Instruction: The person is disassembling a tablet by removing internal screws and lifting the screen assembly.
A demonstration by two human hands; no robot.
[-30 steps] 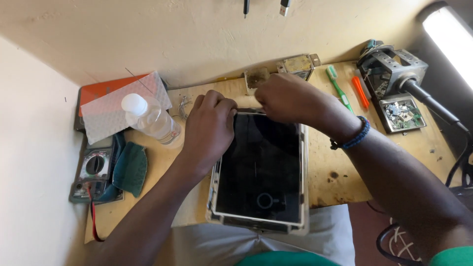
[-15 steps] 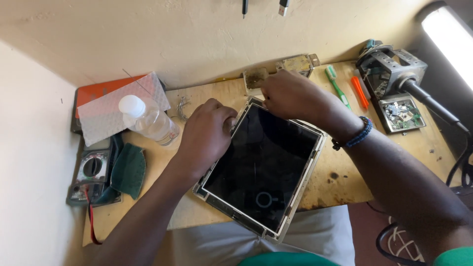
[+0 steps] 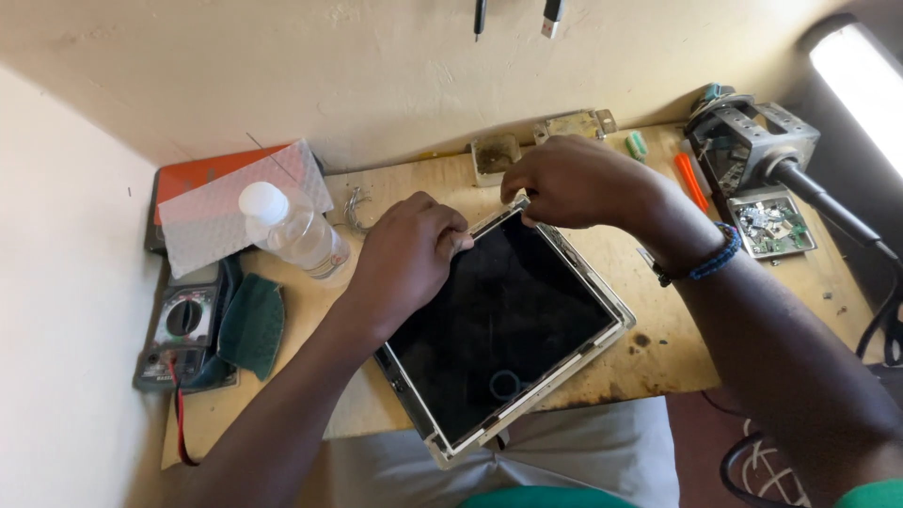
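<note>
Carefully, both hands grip the tablet (image 3: 503, 329) on the worktop (image 3: 649, 310): left hand (image 3: 409, 259) steadying, right hand (image 3: 564, 181) pinching its top corner; slow, even prying seems wise

Dark glossy tablet screen (image 3: 503, 329) in a pale frame, laid skewed across the desk (image 3: 658, 348) front edge, small grey multimeter display (image 3: 193, 277) seen far left, clear plastic bottle (image 3: 296, 230) with white cap parked behind it
</note>
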